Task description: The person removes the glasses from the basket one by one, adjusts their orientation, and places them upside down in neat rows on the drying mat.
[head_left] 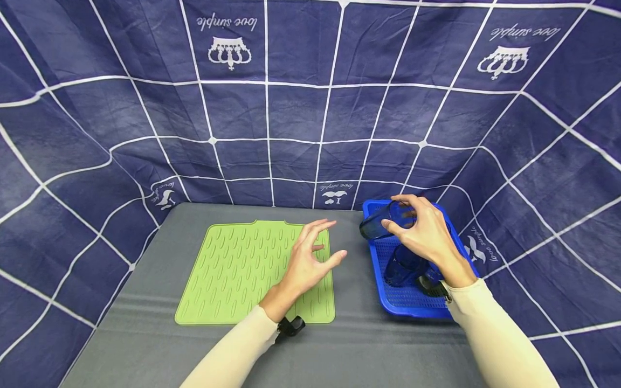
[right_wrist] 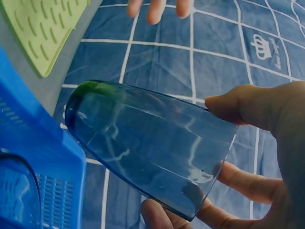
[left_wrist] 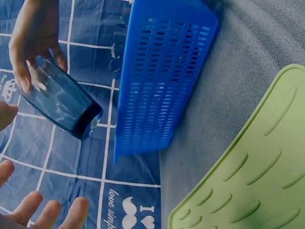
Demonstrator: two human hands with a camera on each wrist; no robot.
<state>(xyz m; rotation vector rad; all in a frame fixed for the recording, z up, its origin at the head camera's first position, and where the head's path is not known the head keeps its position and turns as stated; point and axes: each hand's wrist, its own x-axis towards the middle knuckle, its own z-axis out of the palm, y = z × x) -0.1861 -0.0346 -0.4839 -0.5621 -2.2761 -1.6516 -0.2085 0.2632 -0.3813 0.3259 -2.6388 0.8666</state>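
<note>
My right hand (head_left: pixel 424 229) grips a clear blue drinking glass (right_wrist: pixel 147 143) near its rim, thumb on one side and fingers on the other. The glass is tilted, its thick base pointing left, above the back of the blue plastic basket (head_left: pixel 407 311). Inside the basket stands another blue glass (head_left: pixel 401 265), and the right wrist partly hides what lies beside it. My left hand (head_left: pixel 303 261) hovers over the right part of the green ridged mat (head_left: pixel 233 275), thumb and fingers spread apart and holding nothing. In the left wrist view its fingertips (left_wrist: pixel 50 212) are apart from the held glass.
The mat lies flat on a grey tabletop (head_left: pixel 354 345), left of the basket. A strip of grey surface separates mat and basket. A dark blue curtain (head_left: pixel 301 113) with white grid lines rises behind the table and along both sides.
</note>
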